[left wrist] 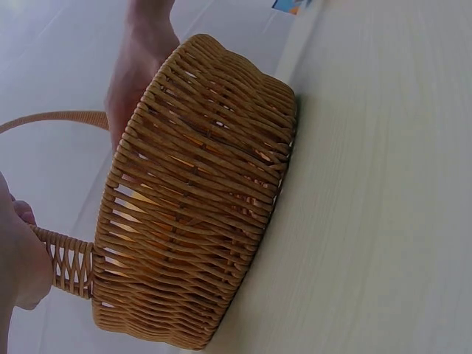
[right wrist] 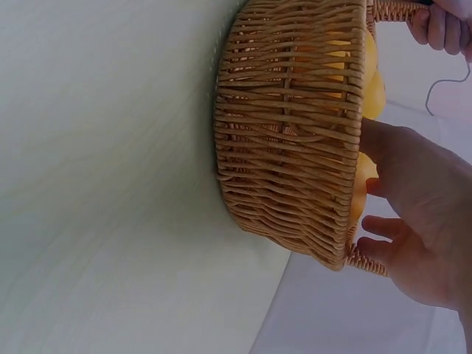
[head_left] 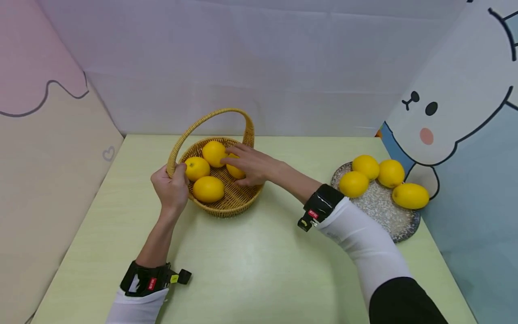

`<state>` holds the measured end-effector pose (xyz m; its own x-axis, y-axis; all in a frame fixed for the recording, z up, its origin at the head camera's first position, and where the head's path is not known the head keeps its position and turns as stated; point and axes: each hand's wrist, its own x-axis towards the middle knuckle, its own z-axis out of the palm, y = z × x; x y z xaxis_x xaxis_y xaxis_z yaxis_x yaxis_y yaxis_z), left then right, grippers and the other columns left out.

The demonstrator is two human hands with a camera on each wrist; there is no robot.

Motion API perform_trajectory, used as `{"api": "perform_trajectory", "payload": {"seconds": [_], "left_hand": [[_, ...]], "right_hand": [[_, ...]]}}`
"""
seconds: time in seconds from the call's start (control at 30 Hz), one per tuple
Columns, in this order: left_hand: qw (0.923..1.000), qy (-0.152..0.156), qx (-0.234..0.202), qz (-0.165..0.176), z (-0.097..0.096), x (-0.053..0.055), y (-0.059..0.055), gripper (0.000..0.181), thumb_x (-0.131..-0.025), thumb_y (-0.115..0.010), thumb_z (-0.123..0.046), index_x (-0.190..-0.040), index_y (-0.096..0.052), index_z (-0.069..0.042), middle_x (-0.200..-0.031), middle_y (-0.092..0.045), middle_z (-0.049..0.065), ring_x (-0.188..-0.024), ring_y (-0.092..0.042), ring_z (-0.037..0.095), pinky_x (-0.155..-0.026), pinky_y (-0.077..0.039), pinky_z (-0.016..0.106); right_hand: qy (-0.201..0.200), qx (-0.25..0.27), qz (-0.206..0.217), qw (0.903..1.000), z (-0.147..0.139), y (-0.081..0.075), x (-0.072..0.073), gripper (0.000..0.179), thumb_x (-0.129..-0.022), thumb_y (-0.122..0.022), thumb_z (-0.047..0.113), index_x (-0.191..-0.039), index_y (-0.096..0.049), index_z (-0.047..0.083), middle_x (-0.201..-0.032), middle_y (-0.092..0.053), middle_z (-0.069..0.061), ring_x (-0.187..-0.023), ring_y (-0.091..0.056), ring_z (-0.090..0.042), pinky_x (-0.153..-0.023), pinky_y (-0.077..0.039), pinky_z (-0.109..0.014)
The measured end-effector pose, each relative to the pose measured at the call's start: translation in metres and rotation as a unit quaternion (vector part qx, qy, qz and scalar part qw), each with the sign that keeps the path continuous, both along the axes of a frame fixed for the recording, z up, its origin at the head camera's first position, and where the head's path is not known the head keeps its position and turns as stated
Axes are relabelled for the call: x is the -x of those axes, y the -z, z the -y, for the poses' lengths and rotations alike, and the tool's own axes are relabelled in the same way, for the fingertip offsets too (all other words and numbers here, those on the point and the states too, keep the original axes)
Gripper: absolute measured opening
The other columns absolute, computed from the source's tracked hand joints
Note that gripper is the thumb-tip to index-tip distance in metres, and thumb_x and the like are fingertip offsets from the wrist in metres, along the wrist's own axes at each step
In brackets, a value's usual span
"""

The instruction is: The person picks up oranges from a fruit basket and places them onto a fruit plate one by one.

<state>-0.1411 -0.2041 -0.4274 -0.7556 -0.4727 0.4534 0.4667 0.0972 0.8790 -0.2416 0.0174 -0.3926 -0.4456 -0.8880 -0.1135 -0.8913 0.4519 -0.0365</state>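
A round wicker basket (head_left: 238,204) with a tall arched handle stands on the table, with several yellow lemons (head_left: 208,189) inside. My left hand (head_left: 171,186) grips the foot of the handle at the basket's left side; the left wrist view shows this hand (left wrist: 22,258) at the handle's woven base. My right hand (head_left: 252,166) reaches over the right rim, its thumb and fingers around a lemon (head_left: 234,171) inside the basket. From the right wrist, the hand (right wrist: 420,199) shows with its thumb partly hidden behind the rim and a lemon (right wrist: 360,188) close to the fingers.
A speckled grey plate (head_left: 384,220) lies at the table's right side, with several lemons (head_left: 410,195) along its far part. Behind the table (head_left: 243,270) hangs a pale wall cloth (head_left: 243,67). A printed panel (head_left: 477,180) borders the right edge.
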Motion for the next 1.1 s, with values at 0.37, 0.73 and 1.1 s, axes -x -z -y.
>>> {"api": "perform_trajectory", "payload": {"seconds": [0.37, 0.73, 1.1], "left_hand": [[0.9999, -0.009, 0.013, 0.003, -0.008, -0.007, -0.013, 0.038, -0.093, -0.051, 0.010, -0.057, -0.043, 0.015, -0.042, -0.042, -0.014, -0.033, -0.032, -0.001, -0.031, -0.021, 0.010], [0.9999, -0.002, 0.001, -0.011, -0.014, -0.014, -0.026, 0.038, -0.092, -0.050, 0.012, -0.055, -0.043, 0.007, -0.042, -0.042, -0.014, -0.033, -0.033, -0.002, -0.032, -0.022, 0.008], [1.0000, 0.000, 0.005, -0.004, -0.013, -0.013, -0.025, 0.038, -0.093, -0.051, 0.010, -0.056, -0.044, 0.007, -0.043, -0.042, -0.013, -0.034, -0.032, 0.000, -0.032, -0.022, 0.010]], "right_hand": [[0.027, -0.039, 0.001, 0.9989, 0.007, 0.010, 0.005, 0.069, -0.092, -0.078, 0.026, -0.154, -0.049, 0.018, -0.160, -0.031, -0.018, -0.144, -0.029, -0.036, -0.121, -0.027, -0.047], [0.027, -0.045, -0.028, 0.9982, 0.010, 0.014, 0.004, 0.064, -0.090, -0.079, 0.022, -0.150, -0.054, 0.020, -0.157, -0.037, -0.015, -0.139, -0.037, -0.033, -0.118, -0.033, -0.043], [0.028, -0.038, -0.019, 0.9987, 0.010, 0.012, 0.004, 0.066, -0.088, -0.081, 0.022, -0.149, -0.055, 0.019, -0.155, -0.038, -0.019, -0.139, -0.037, -0.034, -0.119, -0.032, -0.045]]}}
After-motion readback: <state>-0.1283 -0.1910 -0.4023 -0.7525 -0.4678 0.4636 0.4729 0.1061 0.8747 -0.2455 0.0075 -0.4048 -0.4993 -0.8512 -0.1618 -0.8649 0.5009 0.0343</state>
